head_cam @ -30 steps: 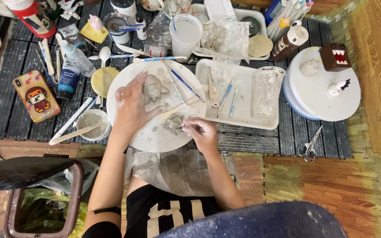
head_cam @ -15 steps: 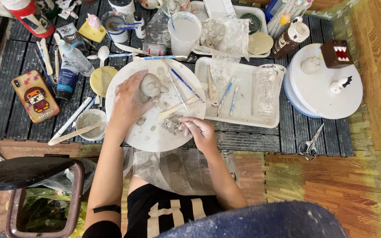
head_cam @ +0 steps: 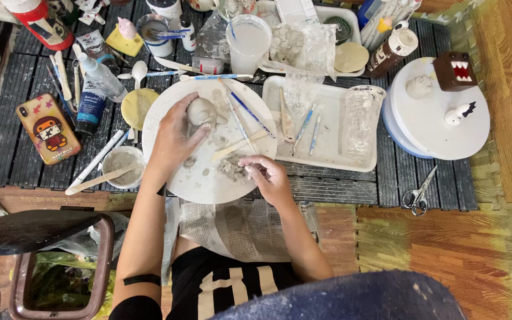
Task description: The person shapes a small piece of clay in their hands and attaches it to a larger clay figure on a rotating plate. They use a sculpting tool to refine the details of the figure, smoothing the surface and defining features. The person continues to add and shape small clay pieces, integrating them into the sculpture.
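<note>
Left hand: the left hand [head_cam: 176,139] is curled around a grey clay lump [head_cam: 201,111], fingers wrapped on its left side and thumb on its front; it holds the lump just above the plate.
Right hand: the right hand [head_cam: 266,176] has its fingertips pressed together, pinching a small bit of wet clay over the crumbs; how tight the pinch is I cannot tell.
Clay lump: rounded, smooth, matte grey, like a small head shape, over the upper middle of the round plate.
Round plate: a white round plate [head_cam: 197,184], flat, smeared with grey clay and dotted with clay crumbs [head_cam: 231,168], on the dark slatted counter [head_cam: 339,186].
Tools on the plate: a flat pale wooden stick [head_cam: 238,145] lies slanted between the 2 hands; a thin blue brush [head_cam: 245,109] lies slanted at the upper right of the plate.
Tray: a white rectangular tray [head_cam: 327,155] just right of the plate, dusty, with wooden and blue-handled tools and crumpled clear plastic in it.
Small bowl: a round bowl [head_cam: 120,161] of grey slip left of the plate, with a wooden stick resting in it.
Turntable: a white round turntable [head_cam: 428,118] at the right carries 1 brown box figure [head_cam: 455,70] and 2 small pale clay pieces.
Scissors: metal scissors [head_cam: 419,192] lie on the counter below the turntable.
Phone: a phone in an orange case [head_cam: 48,127] lies far left.
</note>
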